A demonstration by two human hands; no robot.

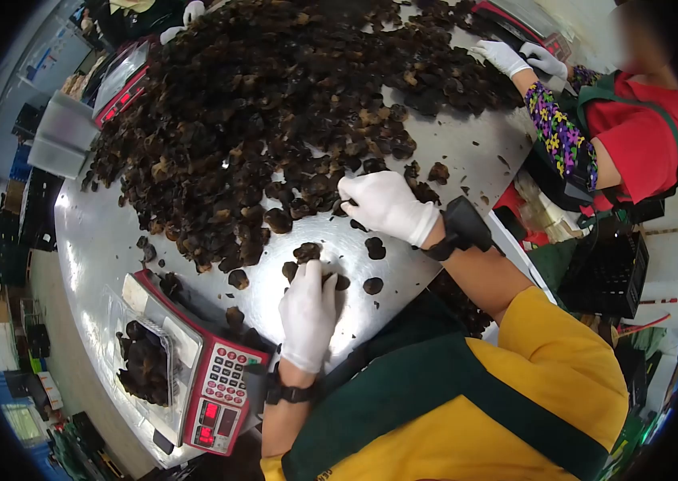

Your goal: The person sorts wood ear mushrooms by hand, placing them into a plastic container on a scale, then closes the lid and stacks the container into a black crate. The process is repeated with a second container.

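White-gloved left hand [308, 317] and right hand [389, 207] are among dark-brown, frilled fungus pieces [307, 252] — probably light, soft, slippery, best held mid-piece. I can't tell whether either pinches any

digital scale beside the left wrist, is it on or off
On. The digital scale has two display windows glowing red, though the figures are too small to read.

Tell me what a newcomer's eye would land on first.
Probably the huge dark heap of crinkled pieces on the metal table, upper centre. Next, the wearer's gloved left hand, just below centre, and right hand at the heap's near edge; then the red scale at lower left.
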